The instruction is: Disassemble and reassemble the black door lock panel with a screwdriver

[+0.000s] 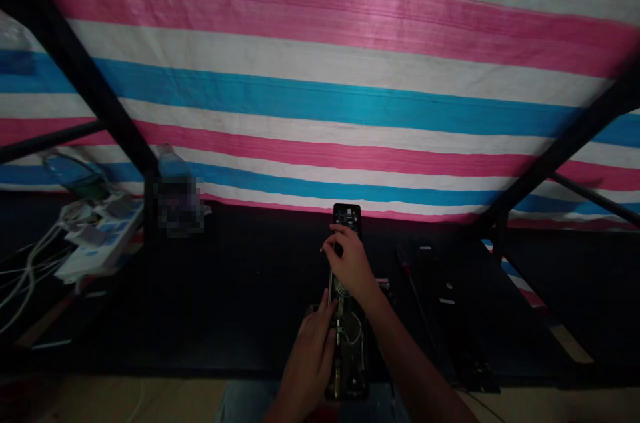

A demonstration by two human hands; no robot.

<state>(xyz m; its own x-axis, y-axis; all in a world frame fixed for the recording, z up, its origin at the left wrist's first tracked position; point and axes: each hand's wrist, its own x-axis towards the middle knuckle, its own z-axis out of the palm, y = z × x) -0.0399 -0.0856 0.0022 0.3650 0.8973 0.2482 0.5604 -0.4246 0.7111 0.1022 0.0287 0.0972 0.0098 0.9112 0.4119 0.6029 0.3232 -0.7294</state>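
Observation:
An opened phone (349, 343) lies lengthwise on the dark work surface (240, 303), its inner boards and cables showing. My left hand (309, 358) rests on the phone's left edge with fingers laid against it. My right hand (350, 263) hovers over the phone's upper half, fingers curled in a pinch. What it pinches is too small to make out. The phone's far end (347, 216) shows beyond my right hand.
A striped pink, blue and white tarp (320, 76) hangs behind the surface. Black frame bars (85, 70) cross at left and right. A power strip with white cables (95, 236) and a water bottle (173, 170) sit at left. A red-handled screwdriver (406, 263) lies to the right.

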